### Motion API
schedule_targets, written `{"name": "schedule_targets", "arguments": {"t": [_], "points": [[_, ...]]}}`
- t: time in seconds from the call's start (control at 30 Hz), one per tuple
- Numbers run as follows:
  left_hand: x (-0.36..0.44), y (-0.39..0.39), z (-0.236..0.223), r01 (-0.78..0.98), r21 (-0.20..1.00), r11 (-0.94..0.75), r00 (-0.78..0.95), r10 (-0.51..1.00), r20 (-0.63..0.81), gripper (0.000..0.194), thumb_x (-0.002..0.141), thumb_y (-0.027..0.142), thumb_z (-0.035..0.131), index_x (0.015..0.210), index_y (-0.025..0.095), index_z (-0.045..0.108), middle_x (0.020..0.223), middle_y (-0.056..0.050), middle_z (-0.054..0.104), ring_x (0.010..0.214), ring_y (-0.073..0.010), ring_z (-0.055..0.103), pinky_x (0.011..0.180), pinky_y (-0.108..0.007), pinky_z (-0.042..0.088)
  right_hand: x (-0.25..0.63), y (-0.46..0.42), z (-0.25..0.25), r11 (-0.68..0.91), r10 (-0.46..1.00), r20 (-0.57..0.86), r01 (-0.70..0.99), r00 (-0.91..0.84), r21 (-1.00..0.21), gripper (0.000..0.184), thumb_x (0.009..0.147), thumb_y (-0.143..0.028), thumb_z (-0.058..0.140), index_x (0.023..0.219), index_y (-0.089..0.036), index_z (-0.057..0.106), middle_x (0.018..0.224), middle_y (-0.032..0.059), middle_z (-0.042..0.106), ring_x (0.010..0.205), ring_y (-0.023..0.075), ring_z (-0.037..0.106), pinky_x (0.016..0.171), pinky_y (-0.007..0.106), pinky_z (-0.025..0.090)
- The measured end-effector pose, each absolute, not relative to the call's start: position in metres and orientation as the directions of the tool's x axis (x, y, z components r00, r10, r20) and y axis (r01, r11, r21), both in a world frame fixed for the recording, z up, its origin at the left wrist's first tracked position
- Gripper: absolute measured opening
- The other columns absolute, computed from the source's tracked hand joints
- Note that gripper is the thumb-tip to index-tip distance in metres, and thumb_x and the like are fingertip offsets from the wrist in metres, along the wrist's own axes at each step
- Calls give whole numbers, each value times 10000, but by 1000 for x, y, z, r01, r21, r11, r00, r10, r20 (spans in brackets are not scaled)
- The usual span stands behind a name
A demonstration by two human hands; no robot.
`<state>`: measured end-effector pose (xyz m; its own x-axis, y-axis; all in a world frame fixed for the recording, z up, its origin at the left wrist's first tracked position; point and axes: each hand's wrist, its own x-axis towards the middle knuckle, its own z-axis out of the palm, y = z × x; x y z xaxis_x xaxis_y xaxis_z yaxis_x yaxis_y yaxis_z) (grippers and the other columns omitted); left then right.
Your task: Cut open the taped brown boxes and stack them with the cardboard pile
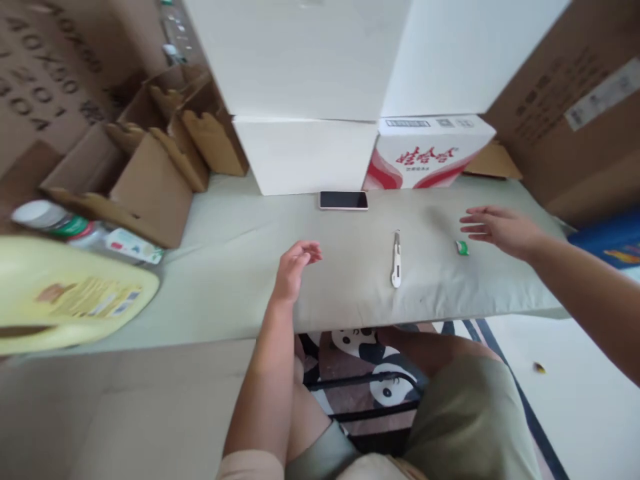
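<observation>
Over the pale cloth-covered surface (225, 267), my left hand (297, 265) hovers with loosely curled fingers and holds nothing. My right hand (495, 228) is raised at the right, fingers stretched out and empty. Just left of and below its fingertips lies a small green-and-white packet (462, 248). Between my two hands a white utility knife (397, 263) lies on the cloth, pointing away from me. A dark-screened phone (343, 201) rests farther back, beside the white boxes.
Cardboard organizers (150, 180), a white-capped bottle (50, 217) and a yellow jug (75, 293) stand at the left. White boxes (305, 153) and a red-and-white carton (430, 153) line the back. A large brown carton (575, 113) and a blue object (610, 240) bound the right.
</observation>
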<state>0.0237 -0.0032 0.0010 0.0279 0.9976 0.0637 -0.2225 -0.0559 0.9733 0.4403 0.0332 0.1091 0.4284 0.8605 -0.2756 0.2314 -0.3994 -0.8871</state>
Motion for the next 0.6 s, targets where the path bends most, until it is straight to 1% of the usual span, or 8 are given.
{"name": "schedule_targets", "arguments": {"t": [0.1, 0.2, 0.27, 0.37, 0.43, 0.47, 0.53, 0.6], "points": [[7, -14, 6, -214, 971, -106, -10, 994, 106, 371, 811, 499, 653, 991, 189, 748, 946, -87, 764, 840, -201, 713, 848, -360, 566, 394, 44, 121, -334, 929, -236, 368, 287, -868, 150, 879, -97, 647, 802, -208, 715, 875, 126, 745, 746, 164, 711, 633, 254, 560], [-11, -23, 11, -186, 972, -144, -41, 989, 139, 337, 833, 464, 638, 986, 185, 750, 931, -75, 756, 837, -187, 698, 855, -349, 557, 331, 65, 122, -231, 973, -203, 490, 111, -840, 75, 852, -153, 700, 823, -213, 735, 898, 120, 761, 754, 175, 708, 636, 264, 557], [-21, -27, 13, -133, 981, -141, -52, 989, 136, 297, 838, 421, 637, 977, 184, 751, 899, -60, 750, 819, -178, 686, 830, -335, 551, 282, 81, 113, -158, 980, -196, 547, -12, -822, 49, 830, -179, 723, 855, -217, 741, 875, 91, 759, 756, 177, 697, 640, 266, 546], [-31, -31, 17, -18, 990, -139, -133, 982, 135, 225, 866, 356, 621, 951, 190, 748, 892, -53, 758, 840, -176, 683, 813, -322, 532, 198, 102, 95, -14, 965, -175, 630, -195, -777, 104, 804, -195, 728, 901, -232, 734, 796, 26, 728, 732, 174, 660, 671, 285, 529], [-34, -32, 20, 29, 991, -133, -180, 974, 136, 167, 869, 288, 607, 919, 197, 737, 894, -54, 770, 846, -178, 686, 805, -320, 522, 137, 109, 88, 228, 918, -84, 691, -387, -686, 164, 818, -202, 697, 975, -243, 721, 807, 13, 724, 739, 186, 649, 751, 335, 542], [-36, -32, 21, 43, 992, -119, -190, 974, 125, 156, 878, 270, 600, 921, 202, 734, 887, -50, 771, 842, -178, 688, 799, -320, 521, 105, 111, 88, 361, 875, -22, 682, -484, -636, 224, 820, -206, 691, 1038, -250, 716, 822, 13, 729, 759, 199, 649, 800, 362, 548], [-39, -32, 26, 60, 994, -90, -204, 974, 101, 135, 882, 242, 598, 913, 211, 725, 861, -40, 765, 833, -178, 692, 797, -322, 521, 43, 110, 92, 569, 766, 85, 612, -637, -549, 387, 824, -204, 673, 1207, -261, 674, 891, 26, 755, 809, 229, 667, 868, 403, 549], [-43, -33, 29, 76, 995, -62, -208, 975, 76, 131, 894, 226, 585, 906, 214, 715, 899, -45, 775, 856, -181, 698, 790, -320, 521, -17, 109, 100, 719, 644, 175, 511, -745, -471, 549, 836, -204, 654, 1376, -267, 577, 1007, 44, 775, 828, 239, 679, 873, 414, 554]]}}
